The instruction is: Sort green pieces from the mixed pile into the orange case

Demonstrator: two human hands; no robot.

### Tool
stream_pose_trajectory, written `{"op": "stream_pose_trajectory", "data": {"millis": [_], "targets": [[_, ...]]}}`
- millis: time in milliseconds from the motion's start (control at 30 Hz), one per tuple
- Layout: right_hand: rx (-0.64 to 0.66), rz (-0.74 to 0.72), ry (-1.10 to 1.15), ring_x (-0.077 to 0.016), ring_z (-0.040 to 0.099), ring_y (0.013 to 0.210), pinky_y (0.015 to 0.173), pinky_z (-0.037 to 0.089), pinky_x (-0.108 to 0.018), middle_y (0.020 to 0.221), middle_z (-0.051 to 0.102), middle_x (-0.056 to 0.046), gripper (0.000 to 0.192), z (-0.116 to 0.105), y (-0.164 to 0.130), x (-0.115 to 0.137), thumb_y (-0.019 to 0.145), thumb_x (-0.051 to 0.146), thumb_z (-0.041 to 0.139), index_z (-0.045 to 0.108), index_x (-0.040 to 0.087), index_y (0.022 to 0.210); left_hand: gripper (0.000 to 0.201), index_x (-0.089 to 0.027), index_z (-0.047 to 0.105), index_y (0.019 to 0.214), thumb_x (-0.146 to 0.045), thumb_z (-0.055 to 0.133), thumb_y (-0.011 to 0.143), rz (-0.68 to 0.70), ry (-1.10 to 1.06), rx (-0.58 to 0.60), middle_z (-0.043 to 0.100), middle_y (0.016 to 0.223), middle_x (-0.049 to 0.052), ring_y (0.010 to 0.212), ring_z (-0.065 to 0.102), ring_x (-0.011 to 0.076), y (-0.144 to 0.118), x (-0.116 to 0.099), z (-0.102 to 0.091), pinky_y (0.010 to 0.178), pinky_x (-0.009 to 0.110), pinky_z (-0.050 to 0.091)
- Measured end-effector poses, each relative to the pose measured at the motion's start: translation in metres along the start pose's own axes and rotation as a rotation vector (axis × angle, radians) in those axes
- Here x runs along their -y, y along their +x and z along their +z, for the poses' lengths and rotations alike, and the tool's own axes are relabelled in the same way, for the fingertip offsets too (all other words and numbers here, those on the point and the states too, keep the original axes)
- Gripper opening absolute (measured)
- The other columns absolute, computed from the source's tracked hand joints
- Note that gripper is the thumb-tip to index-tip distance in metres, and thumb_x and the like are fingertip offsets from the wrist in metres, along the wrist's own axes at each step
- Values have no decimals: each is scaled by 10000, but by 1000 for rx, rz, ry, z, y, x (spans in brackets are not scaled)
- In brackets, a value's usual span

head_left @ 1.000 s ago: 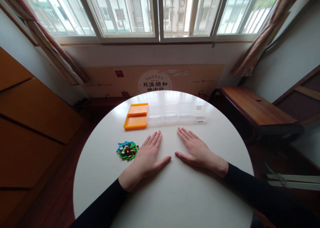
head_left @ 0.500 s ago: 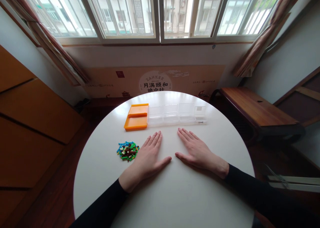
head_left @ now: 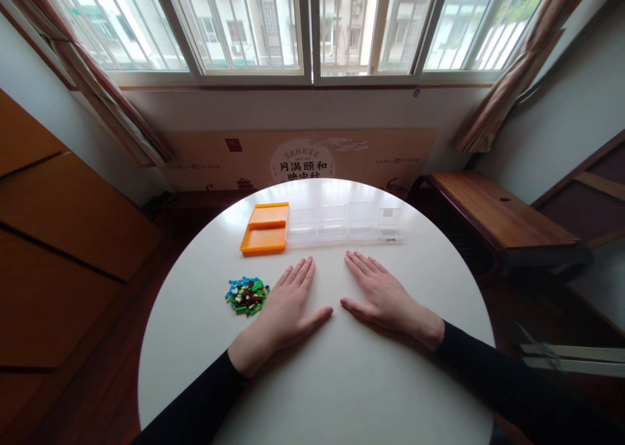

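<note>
White table [head_left: 342,380]: left hand [head_left: 286,311], right hand [head_left: 383,298] flat, fingers spread, empty; brick pile [head_left: 247,295] beside left.

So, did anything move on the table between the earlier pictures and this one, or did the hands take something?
Nothing visibly changed. The left hand and right hand lie flat and open on the white round table, holding nothing. The pile of small coloured bricks, the orange tray and the clear compartment boxes stay where they were; only the camera view drifts slightly.
</note>
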State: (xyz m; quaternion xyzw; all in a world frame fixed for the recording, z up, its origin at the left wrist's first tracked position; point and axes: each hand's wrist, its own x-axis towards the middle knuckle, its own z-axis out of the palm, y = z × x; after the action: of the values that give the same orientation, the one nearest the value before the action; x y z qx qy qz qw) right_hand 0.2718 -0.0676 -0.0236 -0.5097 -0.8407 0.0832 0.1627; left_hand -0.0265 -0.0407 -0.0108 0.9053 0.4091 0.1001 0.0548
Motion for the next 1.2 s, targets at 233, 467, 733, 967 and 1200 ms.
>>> {"op": "stream_pose_trajectory", "data": {"millis": [233,467,733,967,1200], "targets": [[-20,10,15,-365,329,1711,1409,294,-577,1843,304,-169,952,-3,-1,1,1073,695,542,259,156,1804,891,-220,446,1728,-782,533,1042,48,-35,-2,464,1770,142,1623,482,371,-2,2,-23,1340,543,427],[-52,7,32,-376,407,1667,1391,343,-574,1798,411,-171,864,-8,-2,3,1079,636,550,357,149,1766,588,-271,647,1546,-632,567,1089,-14,-61,-153,695,1557,107,1412,680,345,-33,28,-53,1190,528,588],[-121,-44,69,-393,492,1605,1353,392,-622,1748,488,-181,792,-11,-2,5,1069,556,618,410,184,1736,889,-227,468,1678,-729,675,975,-134,3,-177,590,1659,175,1489,615,422,-90,106,-59,1244,608,528],[-162,-68,86,-386,510,1592,1337,425,-622,1723,518,-186,755,-9,-3,3,1061,508,658,434,187,1707,1052,-246,266,1790,-752,687,970,-114,-36,-38,417,1794,161,1623,478,399,-83,104,-48,1337,565,429],[-175,-73,116,-387,530,1573,1318,451,-627,1697,547,-185,731,-9,-3,6,1061,481,665,450,199,1700,761,-263,462,1722,-639,608,1077,-45,-116,-43,442,1788,107,1624,490,348,-44,64,-38,1372,515,396]]}}
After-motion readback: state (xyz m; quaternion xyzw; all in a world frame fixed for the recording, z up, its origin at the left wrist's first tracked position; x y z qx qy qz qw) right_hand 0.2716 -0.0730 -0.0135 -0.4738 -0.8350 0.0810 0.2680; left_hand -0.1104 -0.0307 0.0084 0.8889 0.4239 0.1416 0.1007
